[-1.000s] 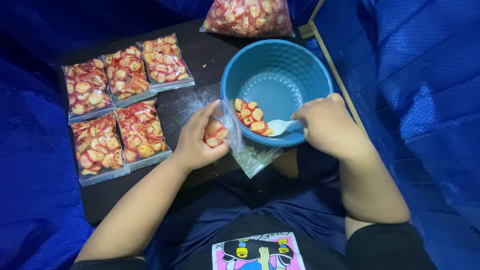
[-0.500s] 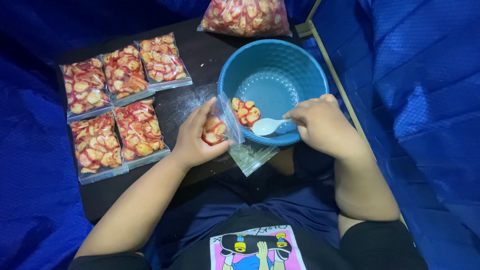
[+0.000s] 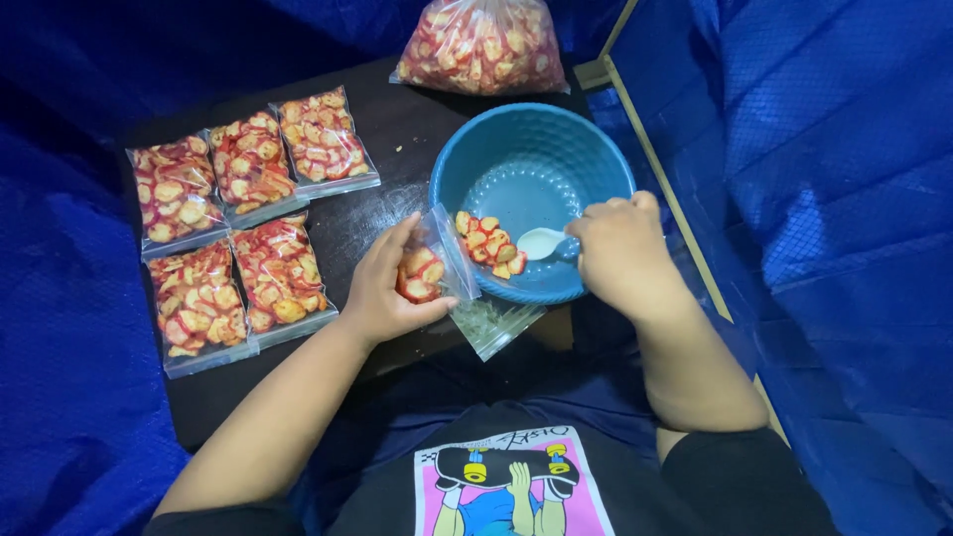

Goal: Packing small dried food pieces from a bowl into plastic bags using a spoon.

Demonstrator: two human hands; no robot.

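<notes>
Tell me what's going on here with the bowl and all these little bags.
A person is portioning red and yellow chips. The left hand holds a small clear bag open at the rim of a blue bowl, and the right hand holds a white spoon beside the few chips left in the bowl. Five filled bags lie in two rows on the dark table, with a large bag of chips behind the bowl.
</notes>
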